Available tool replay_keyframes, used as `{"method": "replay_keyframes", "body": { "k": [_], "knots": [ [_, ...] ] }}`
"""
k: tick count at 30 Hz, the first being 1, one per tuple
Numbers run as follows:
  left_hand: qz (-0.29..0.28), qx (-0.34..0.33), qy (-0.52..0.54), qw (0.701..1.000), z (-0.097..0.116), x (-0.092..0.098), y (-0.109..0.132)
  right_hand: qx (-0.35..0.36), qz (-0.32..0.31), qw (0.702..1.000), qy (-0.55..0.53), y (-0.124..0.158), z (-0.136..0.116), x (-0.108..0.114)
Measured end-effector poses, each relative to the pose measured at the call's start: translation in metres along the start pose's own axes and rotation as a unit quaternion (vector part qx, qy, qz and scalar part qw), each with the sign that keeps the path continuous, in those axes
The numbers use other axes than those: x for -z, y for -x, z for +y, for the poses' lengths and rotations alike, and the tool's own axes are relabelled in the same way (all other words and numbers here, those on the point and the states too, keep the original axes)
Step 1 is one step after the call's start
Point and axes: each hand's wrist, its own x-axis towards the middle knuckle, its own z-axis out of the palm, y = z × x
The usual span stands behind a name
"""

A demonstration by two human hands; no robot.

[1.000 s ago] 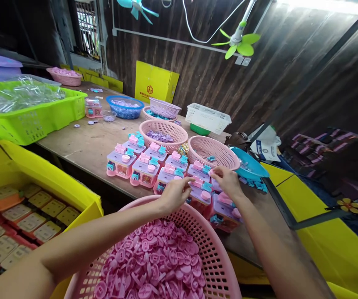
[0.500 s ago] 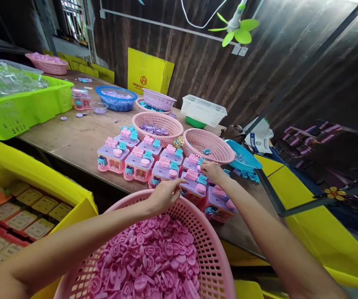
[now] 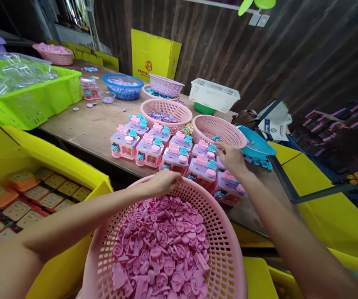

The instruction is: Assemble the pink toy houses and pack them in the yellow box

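Observation:
My left hand [image 3: 167, 182] hangs over the far rim of a large pink basket [image 3: 227, 249], its fingers curled together. Whether anything is in them is hidden. The basket holds a heap of small pink plastic parts [image 3: 163, 245], many of them round or oval. My right hand [image 3: 233, 158] reaches over the rows of toy boxes [image 3: 201, 171], thumb and fingers pinched at the back right of the group. What it pinches I cannot make out. The boxes have pink sides and purple tops with pink and turquoise pieces.
Behind the toys stand a pink basket with purple parts [image 3: 166, 109] and another pink basket [image 3: 219, 128]. A turquoise basin [image 3: 258, 143] is at right. A green crate [image 3: 32, 99] of clear plastic pieces stands left, above an open yellow carton [image 3: 82, 166] of boxed toys.
My left hand has drawn back from the toy boxes to the basket rim, its fingers more curled. My right hand stays over the boxes' back right. The view has tilted down.

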Motion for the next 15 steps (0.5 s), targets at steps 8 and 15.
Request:
{"method": "replay_keyframes", "body": {
  "k": [8, 15],
  "knots": [
    [-0.149, 0.064, -0.121, 0.979, -0.025, -0.031, 0.021, 0.165, -0.341, 0.915, -0.137, 0.088, -0.105, -0.056],
    [-0.167, 0.047, -0.116, 0.978, -0.017, -0.032, 0.016, 0.117, -0.353, 0.91, -0.182, 0.092, -0.104, -0.079]
  ]
}}
